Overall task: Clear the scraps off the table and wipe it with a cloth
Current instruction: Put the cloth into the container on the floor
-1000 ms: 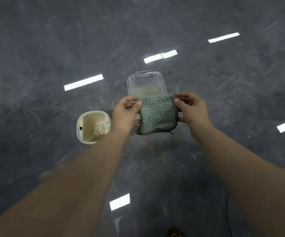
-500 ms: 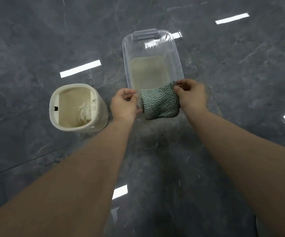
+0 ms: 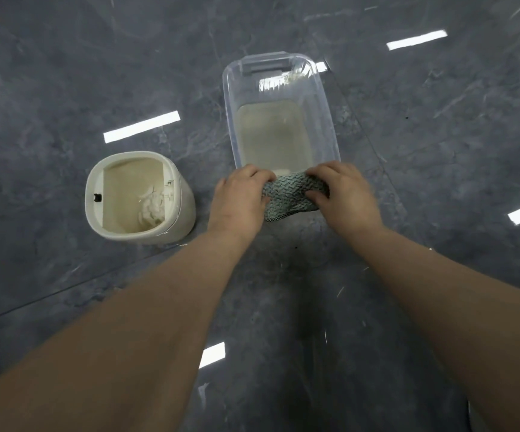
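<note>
Presently, cloth: the cloth [image 3: 293,196] was a green, open-weave piece, bunched between both hands over the near rim of the tub [image 3: 279,62].
Cloth handling: it was judged light, soft and limp, without stiffness of its own; it looked likely to sag wherever unsupported. Whether it was wet could not be told.
Hold points: the two opposite ends were judged the best places to take it, which allows wringing or spreading.
Left hand: the left hand [image 3: 240,202] had its grip clamped on the left end of the cloth, knuckles up, fingers curled over the top edge.
Right hand: the right hand [image 3: 344,194] had its grip clamped on the right end, fingers curled across the weave, wrist level.
Arms: both forearms reached forward and down, converging at the cloth.
Tub: clear plastic, standing on the floor [image 3: 439,135], with cloudy contents at the bottom.
Bin: the white bin [image 3: 187,210] stood left of the tub, apart from it, with pale scraps inside.
</note>
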Motion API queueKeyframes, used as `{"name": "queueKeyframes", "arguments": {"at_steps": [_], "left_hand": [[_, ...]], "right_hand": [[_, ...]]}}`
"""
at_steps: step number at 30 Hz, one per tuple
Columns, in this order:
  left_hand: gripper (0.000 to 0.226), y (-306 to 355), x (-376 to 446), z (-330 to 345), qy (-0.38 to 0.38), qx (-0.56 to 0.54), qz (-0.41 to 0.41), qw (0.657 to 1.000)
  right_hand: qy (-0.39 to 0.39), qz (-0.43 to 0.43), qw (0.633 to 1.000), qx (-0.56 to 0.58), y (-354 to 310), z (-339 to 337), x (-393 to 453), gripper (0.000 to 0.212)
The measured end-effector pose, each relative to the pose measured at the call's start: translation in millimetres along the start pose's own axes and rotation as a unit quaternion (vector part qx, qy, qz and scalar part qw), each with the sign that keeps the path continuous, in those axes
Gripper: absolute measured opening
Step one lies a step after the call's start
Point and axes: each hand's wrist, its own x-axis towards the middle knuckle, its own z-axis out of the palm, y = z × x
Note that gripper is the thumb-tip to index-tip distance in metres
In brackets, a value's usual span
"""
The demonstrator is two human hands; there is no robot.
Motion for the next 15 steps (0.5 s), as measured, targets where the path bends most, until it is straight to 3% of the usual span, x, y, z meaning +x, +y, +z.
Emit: {"name": "queueKeyframes", "arguments": {"at_steps": [8,11,15], "left_hand": [[0.055,-4.4,-15.4,-22.6,-0.009,0.022,-0.005,1.000],[0.066,-3.2,-18.6,-58.6,-0.019,0.060,-0.007,0.998],[0.064,10.6,-19.7,-127.1,0.011,0.083,0.005,0.996]], "right_hand": [[-0.002,0.005,1.000,-0.022,-16.4,-20.3,-9.2,0.054],[-0.006,0.012,1.000,-0.017,-30.7,-46.9,-6.8,0.060],[0.013,-0.003,0.999,-0.030,-67.6,-101.9,1.3,0.067]]}}
